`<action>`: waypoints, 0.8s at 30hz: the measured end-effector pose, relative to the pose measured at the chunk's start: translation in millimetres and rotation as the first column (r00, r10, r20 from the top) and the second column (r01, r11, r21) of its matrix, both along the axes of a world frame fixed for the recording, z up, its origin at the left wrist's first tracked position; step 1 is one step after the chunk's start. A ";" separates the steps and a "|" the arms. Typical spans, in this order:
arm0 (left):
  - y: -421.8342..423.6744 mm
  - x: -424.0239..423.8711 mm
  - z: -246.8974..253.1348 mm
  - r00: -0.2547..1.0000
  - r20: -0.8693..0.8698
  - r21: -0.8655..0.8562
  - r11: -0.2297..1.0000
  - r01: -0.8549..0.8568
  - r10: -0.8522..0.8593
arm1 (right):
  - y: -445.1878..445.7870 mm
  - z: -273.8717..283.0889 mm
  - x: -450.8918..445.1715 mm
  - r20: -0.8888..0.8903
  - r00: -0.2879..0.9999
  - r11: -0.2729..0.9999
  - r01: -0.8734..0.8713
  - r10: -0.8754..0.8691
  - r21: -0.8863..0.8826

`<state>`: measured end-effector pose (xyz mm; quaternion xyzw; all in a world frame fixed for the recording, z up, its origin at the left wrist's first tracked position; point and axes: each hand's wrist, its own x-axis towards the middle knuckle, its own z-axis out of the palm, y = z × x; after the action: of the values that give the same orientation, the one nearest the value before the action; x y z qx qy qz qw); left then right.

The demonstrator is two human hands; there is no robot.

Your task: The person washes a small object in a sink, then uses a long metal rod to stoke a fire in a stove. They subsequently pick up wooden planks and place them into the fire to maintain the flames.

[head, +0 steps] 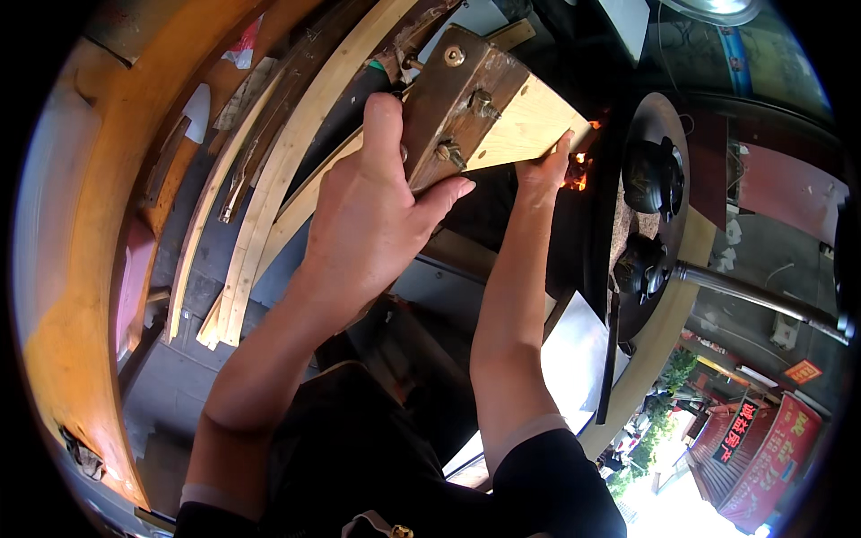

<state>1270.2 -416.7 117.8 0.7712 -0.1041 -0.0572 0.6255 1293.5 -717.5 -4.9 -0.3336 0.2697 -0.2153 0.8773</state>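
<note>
A pale wooden board [535,121] with a dark wooden block [447,101] fixed at its near end is held up in front of me. Bolts with nuts [449,153] stick out of the block. My left hand [370,195] grips the block, its thumb along the lower edge and a finger over the side. My right hand [548,165] holds the board's far lower edge, thumb on its face. Small flames [577,176] glow in a dark opening close behind the right hand.
Long wooden strips [269,181] lie at the left beside an orange-brown wooden surface [74,316]. At the right, a dark round tray [656,269] bears black pots [649,176], with a metal pole [760,296] next to it. A white panel [577,356] stands below the right forearm.
</note>
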 end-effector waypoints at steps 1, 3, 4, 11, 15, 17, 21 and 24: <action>8.2 2.0 7.3 0.999 0.043 -0.003 1.000 -0.007 0.008 | 6.9 2.9 -1.8 0.042 0.999 0.999 -0.025 0.024 0.022; 27.2 2.4 21.4 1.000 0.022 0.031 0.999 0.009 -0.009 | 28.1 13.2 -8.0 0.008 1.000 1.000 -0.020 0.020 0.022; 37.4 3.2 25.8 0.999 0.046 0.071 0.997 0.004 -0.007 | 42.5 19.1 -11.3 -0.010 1.000 1.000 -0.018 0.018 0.022; 115.8 -33.3 36.9 0.985 -0.149 0.067 0.995 -0.075 0.084 | 122.8 23.1 -57.3 -0.175 0.985 0.997 0.006 0.008 0.080; 153.8 -83.1 11.6 0.933 -0.305 -0.053 0.975 -0.215 0.189 | 163.0 17.8 -81.9 -0.264 0.959 0.986 -0.062 0.101 0.154; 168.2 -97.9 -5.0 0.905 -0.369 -0.076 0.963 -0.257 0.212 | 176.1 7.9 -92.2 -0.257 0.961 0.988 -0.070 0.105 0.140; 192.7 -118.5 -39.1 0.861 -0.467 -0.203 0.924 -0.325 0.201 | 192.0 -2.5 -104.1 -0.301 0.946 0.988 -0.086 0.121 0.129; 204.9 -124.8 -41.5 0.805 -0.573 -0.280 0.886 -0.369 0.154 | 202.2 -2.1 -105.7 -0.337 0.933 0.989 -0.094 0.128 0.115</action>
<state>1145.4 -211.8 76.3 0.5955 0.1747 -0.1603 0.7676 1187.8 -515.3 -7.0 -0.3379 0.4093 -0.0906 0.8427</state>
